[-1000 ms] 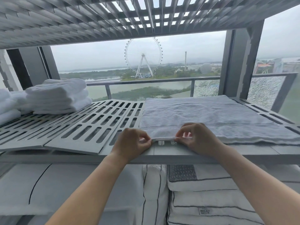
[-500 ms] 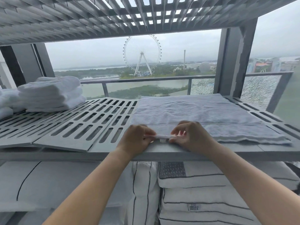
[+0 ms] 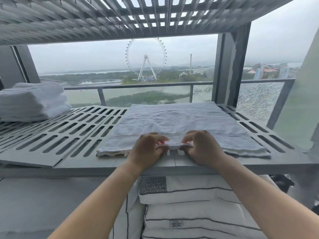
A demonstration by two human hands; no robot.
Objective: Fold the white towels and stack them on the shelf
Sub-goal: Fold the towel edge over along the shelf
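Observation:
A white towel (image 3: 179, 120) lies spread flat on the right half of the slotted grey shelf (image 3: 72, 135). Its near edge is at the shelf's front. My left hand (image 3: 146, 150) and my right hand (image 3: 201, 147) sit close together at the middle of that near edge, each pinching it between thumb and fingers. The pinched bit of hem is lifted slightly off the shelf. A stack of folded white towels (image 3: 32, 101) rests at the shelf's far left.
Another slotted shelf (image 3: 86, 18) hangs close overhead. Below the working shelf lie white pillows with dark piping (image 3: 189, 195). A vertical grey post (image 3: 229, 69) stands behind the towel at right. Bare slotted shelf lies between the stack and the spread towel.
Both hands have kept their pinch on the towel's near edge and raised it slightly. The view has shifted so the towel and hands sit further right and closer.

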